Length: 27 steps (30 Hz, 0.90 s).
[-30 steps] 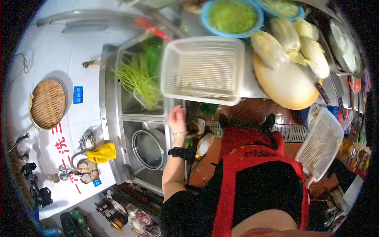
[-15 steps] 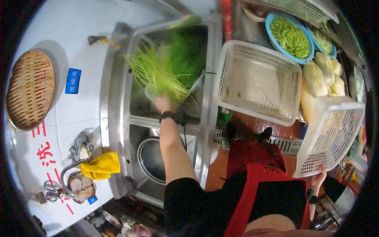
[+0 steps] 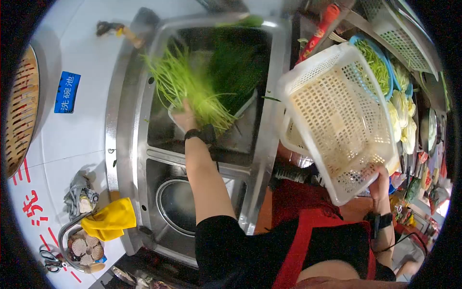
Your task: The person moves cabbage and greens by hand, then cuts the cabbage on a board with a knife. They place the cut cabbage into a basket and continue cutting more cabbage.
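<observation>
In the sink (image 3: 276,103), my left hand (image 3: 184,118) is closed around the pale stem end of a big bunch of chives (image 3: 192,91). Their dark green tops reach toward the far right of the basin and are blurred. Under the bunch, the edge of a light-coloured container (image 3: 248,105) shows. My right hand (image 3: 380,180) grips the near corner of a white perforated plastic basket (image 3: 332,111), which is tilted beside the sink. A second white basket (image 3: 290,137) is mostly hidden beneath it.
The nearer sink basin holds a round metal rim (image 3: 163,207). A yellow cloth (image 3: 111,219) hangs by the left ledge, near scissors (image 3: 50,259). At right are a blue basin (image 3: 391,77) of cut greens, napa cabbages (image 3: 404,120) and another basket (image 3: 402,36).
My right hand has swung its basket leftward, over the other basket beside the sink. My left hand still holds the chives in the basin. The view has shifted slightly.
</observation>
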Available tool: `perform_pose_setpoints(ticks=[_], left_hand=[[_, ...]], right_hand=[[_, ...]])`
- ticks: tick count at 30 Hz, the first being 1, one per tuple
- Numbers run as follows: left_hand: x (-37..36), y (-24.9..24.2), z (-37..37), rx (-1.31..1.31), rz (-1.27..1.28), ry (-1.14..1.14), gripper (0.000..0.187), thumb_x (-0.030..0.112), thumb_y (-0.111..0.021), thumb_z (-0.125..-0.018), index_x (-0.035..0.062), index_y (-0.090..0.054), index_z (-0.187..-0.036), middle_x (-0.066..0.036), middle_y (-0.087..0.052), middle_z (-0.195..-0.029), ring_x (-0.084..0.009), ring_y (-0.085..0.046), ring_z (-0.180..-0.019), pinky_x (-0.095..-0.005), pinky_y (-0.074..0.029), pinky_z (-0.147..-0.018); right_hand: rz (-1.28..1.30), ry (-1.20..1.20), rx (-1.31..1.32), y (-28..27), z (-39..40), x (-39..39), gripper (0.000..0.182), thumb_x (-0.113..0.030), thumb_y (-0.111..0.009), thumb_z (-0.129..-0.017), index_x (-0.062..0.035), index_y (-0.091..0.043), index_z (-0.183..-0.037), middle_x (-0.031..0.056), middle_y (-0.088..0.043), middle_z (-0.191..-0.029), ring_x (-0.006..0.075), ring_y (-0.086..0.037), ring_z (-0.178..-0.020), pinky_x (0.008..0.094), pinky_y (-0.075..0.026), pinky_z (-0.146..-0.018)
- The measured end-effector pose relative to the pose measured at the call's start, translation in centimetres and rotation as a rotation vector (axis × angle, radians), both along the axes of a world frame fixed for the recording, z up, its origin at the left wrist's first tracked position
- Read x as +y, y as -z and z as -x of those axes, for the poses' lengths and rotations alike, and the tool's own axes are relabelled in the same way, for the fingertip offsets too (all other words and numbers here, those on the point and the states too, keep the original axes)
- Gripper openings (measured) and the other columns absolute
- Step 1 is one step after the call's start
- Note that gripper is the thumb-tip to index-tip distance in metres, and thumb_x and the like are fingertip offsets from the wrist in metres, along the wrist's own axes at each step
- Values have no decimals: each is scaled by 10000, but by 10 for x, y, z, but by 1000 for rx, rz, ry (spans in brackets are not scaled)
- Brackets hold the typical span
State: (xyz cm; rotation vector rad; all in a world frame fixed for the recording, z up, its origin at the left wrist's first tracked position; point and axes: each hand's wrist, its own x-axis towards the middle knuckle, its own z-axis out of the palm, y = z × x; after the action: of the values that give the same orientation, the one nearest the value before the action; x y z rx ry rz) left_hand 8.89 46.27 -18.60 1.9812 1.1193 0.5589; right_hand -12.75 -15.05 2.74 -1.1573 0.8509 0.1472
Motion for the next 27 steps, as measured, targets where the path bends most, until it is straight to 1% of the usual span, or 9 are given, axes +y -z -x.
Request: perform_pose_setpoints(ticks=[4, 6, 10, 14, 18, 19, 23, 25, 27], left_hand=[[33, 20, -6, -80, 166, -215, 699, 423, -616, -775, -102, -406, -1186, -270, -501, -1144, -352, -501, -1043, -415, -398, -876], [63, 45, -1, -220, 285, -67, 766, 533, -455, -842, -10, -240, -1338, -214, -398, -1270, -333, -496, -1049, -417, -456, -824], [57, -15, 2, -286, 833, -31, 697, 546, -378, -869, 84, -231, -1370, -166, -408, -1289, -325, -499, -1059, -390, -457, -821], [48, -32, -1, 38, 637, 160, 884, 663, -390, -795, 43, -172, -1386, -183, -357, -1331, -336, -403, -1179, -436, -358, -954], [89, 82, -13, 42, 556, 327, 919, 663, -422, -777, -17, -225, -1363, -217, -367, -1330, -351, -361, -1217, -419, -311, -976], [49, -5, -2, 58, -96, 508, 563, 430, -474, -859, -61, -494, -1133, -198, -561, -1123, -270, -545, -1032, -360, -424, -854], [18, -34, 4, 414, 183, 465, 635, 454, -503, -837, -74, -444, -1184, -232, -514, -1181, -296, -511, -1081, -360, -420, -858], [15, 27, -9, 216, 599, 272, 1094, 739, -497, -663, -35, -189, -1371, -230, -324, -1355, -335, -337, -1242, -408, -289, -983], [1, 3, -6, 192, 597, 274, 942, 624, -510, -735, -43, -243, -1343, -220, -351, -1341, -326, -386, -1202, -384, -337, -947]], right_hand=[[-10, -121, 187, -29, -26, -5, 476, -434, -633, -770, -30, -543, -1004, 87, -587, -955, 212, -577, -768, 308, -481, -689], [-31, -1026, 102, -53, -24, -26, 558, -460, -681, -716, -10, -562, -1024, 97, -614, -953, 212, -602, -806, 316, -490, -728], [54, -1433, 10, -142, -133, 165, 586, -376, -722, -693, 16, -533, -1085, 108, -629, -964, 202, -608, -868, 309, -481, -756], [462, -1822, -265, -94, -227, 345, 550, -343, -608, -798, -5, -446, -1201, 123, -584, -1054, 207, -575, -940, 305, -459, -799], [548, -1427, -173, 92, -284, 453, 788, -362, -666, -708, 94, -340, -1261, 225, -475, -1201, 281, -488, -1084, 334, -399, -898], [565, -1243, -140, 134, -282, 462, 823, -375, -667, -701, 97, -314, -1276, 237, -450, -1226, 295, -467, -1110, 343, -384, -919], [397, -975, -73, 188, -260, 472, 886, -365, -672, -711, 92, -219, -1320, 240, -382, -1282, 308, -413, -1157, 368, -361, -933], [325, -1006, -36, 204, -262, 477, 895, -366, -676, -709, 87, -212, -1325, 238, -378, -1282, 311, -416, -1151, 365, -372, -919], [168, -958, 51, 212, -262, 483, 929, -465, -700, -662, 69, -292, -1303, 207, -442, -1254, 297, -468, -1122, 411, -350, -943]])
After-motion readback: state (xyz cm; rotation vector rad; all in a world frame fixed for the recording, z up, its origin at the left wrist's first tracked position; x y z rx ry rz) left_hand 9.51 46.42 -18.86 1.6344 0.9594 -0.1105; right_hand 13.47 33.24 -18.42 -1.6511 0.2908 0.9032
